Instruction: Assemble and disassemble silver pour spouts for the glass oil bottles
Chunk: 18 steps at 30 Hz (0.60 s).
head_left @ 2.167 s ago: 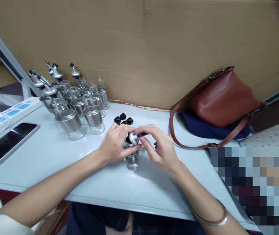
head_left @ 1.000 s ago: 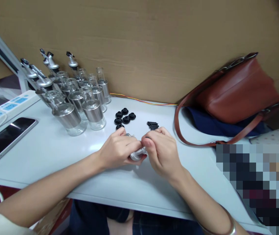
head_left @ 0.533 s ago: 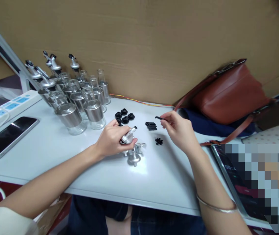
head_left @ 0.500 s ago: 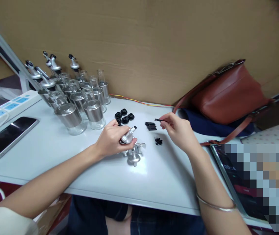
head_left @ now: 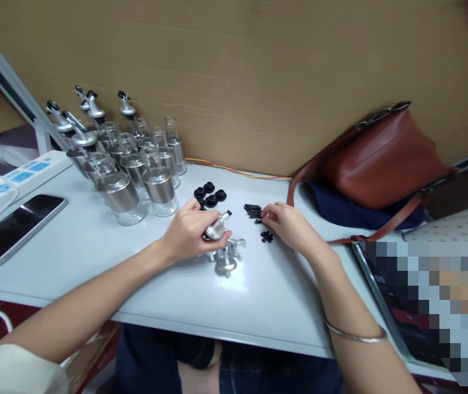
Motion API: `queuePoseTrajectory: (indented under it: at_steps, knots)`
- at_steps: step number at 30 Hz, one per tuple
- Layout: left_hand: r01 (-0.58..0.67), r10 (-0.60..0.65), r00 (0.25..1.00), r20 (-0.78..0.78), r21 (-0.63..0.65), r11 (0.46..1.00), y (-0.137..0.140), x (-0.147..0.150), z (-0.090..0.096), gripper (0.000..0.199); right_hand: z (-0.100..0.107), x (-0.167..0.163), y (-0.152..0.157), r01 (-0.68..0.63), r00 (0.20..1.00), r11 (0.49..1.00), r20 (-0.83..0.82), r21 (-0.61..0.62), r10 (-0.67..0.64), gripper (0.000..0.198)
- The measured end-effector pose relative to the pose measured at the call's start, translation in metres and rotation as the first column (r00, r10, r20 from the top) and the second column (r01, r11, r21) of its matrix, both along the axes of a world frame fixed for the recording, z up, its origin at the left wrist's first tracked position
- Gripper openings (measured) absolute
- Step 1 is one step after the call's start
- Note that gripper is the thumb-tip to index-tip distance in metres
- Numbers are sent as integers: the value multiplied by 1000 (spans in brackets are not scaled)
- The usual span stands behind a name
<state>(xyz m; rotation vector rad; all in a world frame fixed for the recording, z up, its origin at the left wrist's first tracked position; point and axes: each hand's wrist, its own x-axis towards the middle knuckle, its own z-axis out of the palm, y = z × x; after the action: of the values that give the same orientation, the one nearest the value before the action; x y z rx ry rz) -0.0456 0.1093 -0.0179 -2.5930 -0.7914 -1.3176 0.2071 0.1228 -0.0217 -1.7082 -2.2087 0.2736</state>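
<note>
My left hand (head_left: 186, 230) is closed round a silver bottle pourer (head_left: 217, 227), its spout with a black tip pointing up and right. Just below it several silver pourer tops (head_left: 226, 264) lie in a cluster on the table. My right hand (head_left: 289, 225) is down at the tabletop, thumb and fingertips pinched on a small black strip (head_left: 258, 221). Beside those fingertips lies a pile of black strips (head_left: 252, 209), with a little heap of tiny black pieces (head_left: 266, 236) nearer to me. Several black rubber stoppers (head_left: 211, 200) sit beyond my left hand.
Glass bottles with metal bands (head_left: 159, 186) stand at the left, some topped with pourers. Left of them lie a phone (head_left: 20, 227) and a white power strip (head_left: 32, 175). On the right are a brown handbag (head_left: 381, 158) and a tablet-like device (head_left: 393, 306).
My right hand has moved down and slightly left, bringing the black strip from above the table to beside the pile. The left hand keeps its hold on the pourer.
</note>
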Motion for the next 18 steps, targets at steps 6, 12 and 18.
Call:
queuePoseTrajectory:
  at_steps: [6, 12, 18]
  knots:
    - [0, 0, 1000, -5, -19, 1000, 1, 0, -2, 14, 4, 4, -1, 7, 1000, 1000, 16, -18, -7, 20]
    - [8, -8, 999, 46, -2, 1000, 1, -1, -4, 19, 2, 0, -1, -28, 999, 1000, 17, -11, 28, 18]
    - [37, -15, 993, 121, -179, 983, 3, -6, -11, 33, 1, -1, -2, -40, 999, 998, 6, 50, 40, 19]
